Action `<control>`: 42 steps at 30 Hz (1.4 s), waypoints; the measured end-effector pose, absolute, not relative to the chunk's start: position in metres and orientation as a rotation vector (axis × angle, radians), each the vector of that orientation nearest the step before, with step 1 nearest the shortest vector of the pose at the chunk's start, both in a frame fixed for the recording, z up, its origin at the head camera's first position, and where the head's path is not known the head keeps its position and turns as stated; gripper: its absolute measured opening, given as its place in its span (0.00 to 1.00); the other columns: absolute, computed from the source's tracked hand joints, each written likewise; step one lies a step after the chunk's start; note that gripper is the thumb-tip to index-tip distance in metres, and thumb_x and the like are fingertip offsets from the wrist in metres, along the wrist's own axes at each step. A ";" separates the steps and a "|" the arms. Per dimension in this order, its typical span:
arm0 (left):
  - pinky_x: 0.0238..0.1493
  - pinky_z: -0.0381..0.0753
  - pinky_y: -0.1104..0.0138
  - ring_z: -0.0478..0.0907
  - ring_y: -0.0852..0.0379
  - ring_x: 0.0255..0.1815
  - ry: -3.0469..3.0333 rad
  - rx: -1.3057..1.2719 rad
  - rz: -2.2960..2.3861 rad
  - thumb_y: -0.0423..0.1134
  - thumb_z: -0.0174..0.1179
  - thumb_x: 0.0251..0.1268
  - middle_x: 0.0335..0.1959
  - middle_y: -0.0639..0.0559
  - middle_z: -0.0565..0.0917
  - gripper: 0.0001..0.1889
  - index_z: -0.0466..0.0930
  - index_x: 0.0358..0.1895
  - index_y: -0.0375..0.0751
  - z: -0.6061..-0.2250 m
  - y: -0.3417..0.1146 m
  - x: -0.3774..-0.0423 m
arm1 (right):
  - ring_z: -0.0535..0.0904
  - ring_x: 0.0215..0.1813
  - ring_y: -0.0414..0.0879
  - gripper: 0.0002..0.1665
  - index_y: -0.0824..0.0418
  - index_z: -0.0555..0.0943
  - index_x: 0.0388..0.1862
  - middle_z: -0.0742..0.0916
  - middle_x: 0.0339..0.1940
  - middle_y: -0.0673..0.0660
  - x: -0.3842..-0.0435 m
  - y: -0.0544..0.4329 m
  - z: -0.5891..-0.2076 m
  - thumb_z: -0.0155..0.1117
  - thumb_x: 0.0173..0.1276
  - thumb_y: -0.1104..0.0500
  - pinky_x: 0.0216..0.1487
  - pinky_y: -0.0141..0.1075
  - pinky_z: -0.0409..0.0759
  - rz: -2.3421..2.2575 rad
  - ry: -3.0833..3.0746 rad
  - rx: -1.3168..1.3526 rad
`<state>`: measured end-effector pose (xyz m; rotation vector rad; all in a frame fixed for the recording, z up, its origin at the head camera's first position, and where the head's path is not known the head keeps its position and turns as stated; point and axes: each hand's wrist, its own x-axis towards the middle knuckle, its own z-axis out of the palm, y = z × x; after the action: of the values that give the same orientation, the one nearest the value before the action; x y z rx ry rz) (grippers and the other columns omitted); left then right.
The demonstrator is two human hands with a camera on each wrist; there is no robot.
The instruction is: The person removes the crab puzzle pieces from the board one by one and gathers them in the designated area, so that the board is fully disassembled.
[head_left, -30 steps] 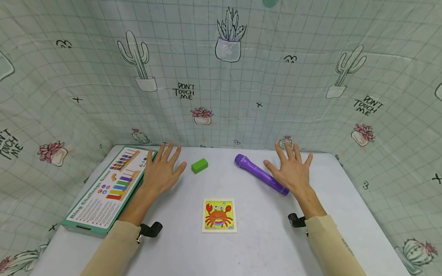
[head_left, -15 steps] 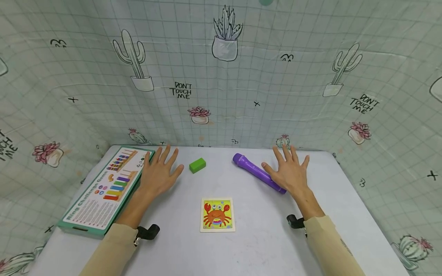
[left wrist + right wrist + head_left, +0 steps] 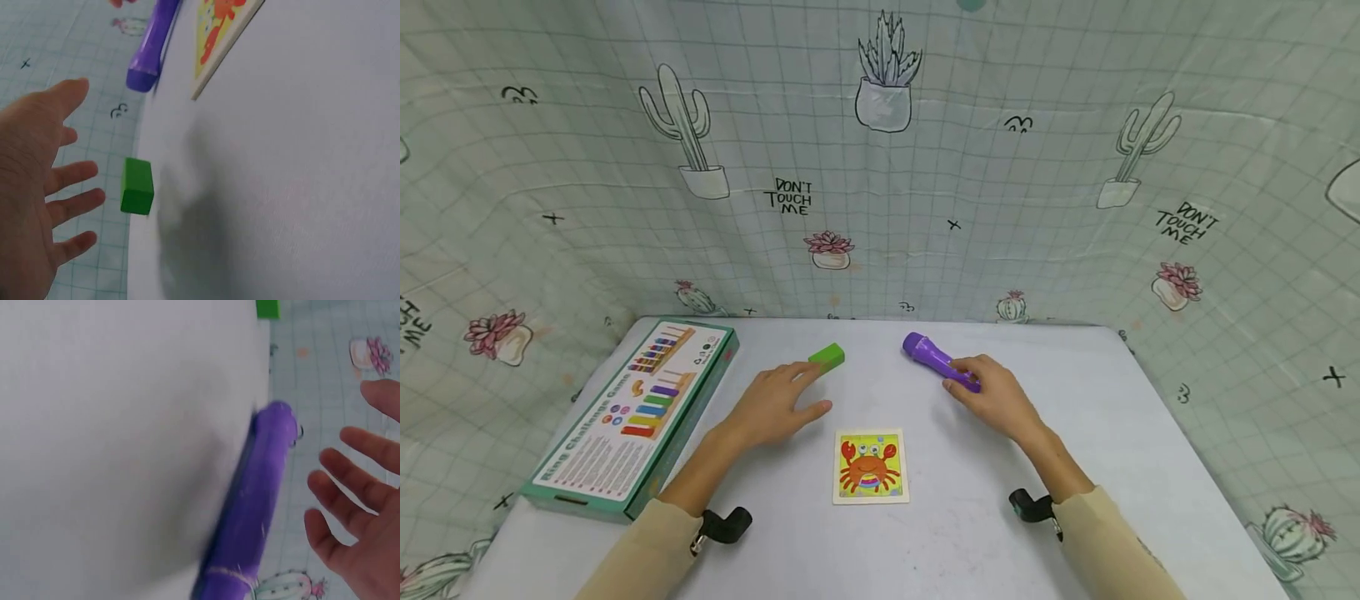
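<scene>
My left hand (image 3: 775,406) reaches over the table with its fingers spread, the fingertips close to a small green block (image 3: 828,357). In the left wrist view that block (image 3: 137,186) lies just beyond the fingertips (image 3: 94,195). A purple toy microphone (image 3: 928,353) lies slantwise on the table, its head toward the back. Over its handle end hovers my right hand (image 3: 997,398), thumb and fingers parted and hiding that end in the head view. The right wrist view shows the loosely bent fingers (image 3: 337,494) beside the microphone (image 3: 253,487), with a gap between them.
A square crab picture puzzle (image 3: 870,467) lies on the white table (image 3: 955,533) between the forearms. At the left is a flat green-edged game box (image 3: 625,417), labelled Ring Challenge Game. A patterned cloth (image 3: 880,167) hangs behind the table's back edge.
Both hands have moved inward from their spread, flat poses: the left toward the green block, the right over the microphone's handle. The block, puzzle and box stay where they were.
</scene>
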<state>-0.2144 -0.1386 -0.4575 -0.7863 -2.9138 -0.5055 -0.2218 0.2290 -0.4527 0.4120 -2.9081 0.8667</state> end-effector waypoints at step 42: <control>0.72 0.55 0.45 0.57 0.49 0.74 -3.061 -1.402 -0.663 0.68 0.69 0.53 0.76 0.55 0.64 0.43 0.71 0.73 0.56 -0.489 -0.109 -0.183 | 0.73 0.42 0.42 0.26 0.57 0.82 0.52 0.78 0.41 0.47 -0.176 0.160 -0.485 0.77 0.59 0.47 0.45 0.40 0.76 0.855 -3.196 0.729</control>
<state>-0.1830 -0.1089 -0.4893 -1.4021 -3.0612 -0.6631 -0.1758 0.1598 -0.4854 0.7288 -3.1957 0.8545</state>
